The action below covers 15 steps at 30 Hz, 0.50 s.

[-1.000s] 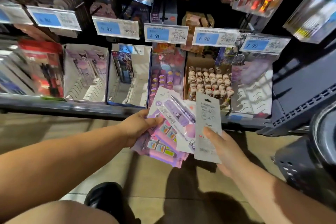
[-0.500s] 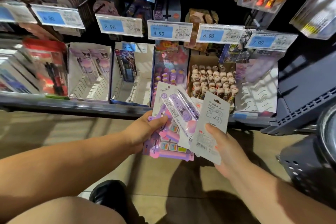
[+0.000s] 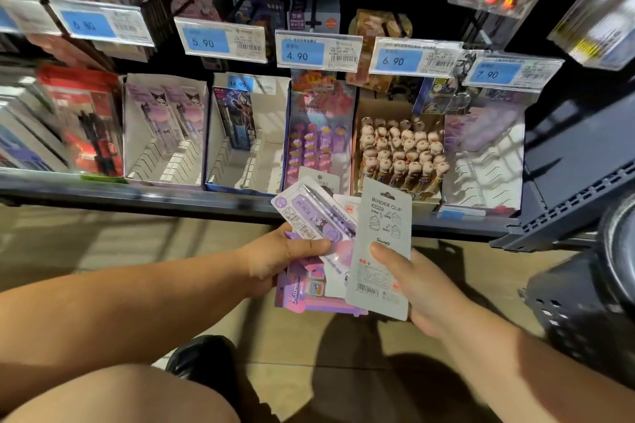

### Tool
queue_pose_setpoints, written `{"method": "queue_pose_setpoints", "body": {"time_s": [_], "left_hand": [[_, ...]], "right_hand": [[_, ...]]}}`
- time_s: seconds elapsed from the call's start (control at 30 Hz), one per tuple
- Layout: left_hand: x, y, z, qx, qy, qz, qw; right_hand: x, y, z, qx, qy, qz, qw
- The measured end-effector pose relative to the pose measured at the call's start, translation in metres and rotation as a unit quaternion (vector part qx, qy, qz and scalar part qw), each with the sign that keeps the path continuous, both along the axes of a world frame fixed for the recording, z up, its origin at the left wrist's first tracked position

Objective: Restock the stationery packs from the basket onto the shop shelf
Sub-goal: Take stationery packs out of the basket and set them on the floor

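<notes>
While left hand clamps fanned stack of stationery packs, thumb on top, fingers beneath, right hand pinches binder clip pack low on card, thumb on face. Card stands above grip, overlapping stack; shelf edge beyond. Judged light, thin, bendy, likely slippery; hold lower third, fingers backing card.

Grey pack, 6 o'clock: "BINDER CLIP". Shelf price tags, 10 to 2 o'clock: 6.80, 5.90, 4.90, 6.90, 7.90. Box label, 11 o'clock: 14.90.
</notes>
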<state>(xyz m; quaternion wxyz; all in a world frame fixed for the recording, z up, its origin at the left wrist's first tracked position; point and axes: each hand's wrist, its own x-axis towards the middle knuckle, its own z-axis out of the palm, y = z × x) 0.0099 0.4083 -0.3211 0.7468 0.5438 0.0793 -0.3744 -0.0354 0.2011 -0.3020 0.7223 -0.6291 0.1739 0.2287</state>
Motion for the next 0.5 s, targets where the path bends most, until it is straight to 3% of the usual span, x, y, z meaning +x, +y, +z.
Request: {"method": "queue_pose_setpoints", "body": {"time_s": [0.3, 0.5], "left_hand": [[-0.003, -0.002, 0.000, -0.009, 0.029, 0.042, 0.999], [0.000, -0.004, 0.001, -0.007, 0.005, 0.016, 1.000]], "right_hand": [[0.004, 0.008, -0.003, -0.022, -0.068, -0.084, 0.994], [0.003, 0.012, -0.004, -0.012, -0.056, -0.116, 0.992]]}}
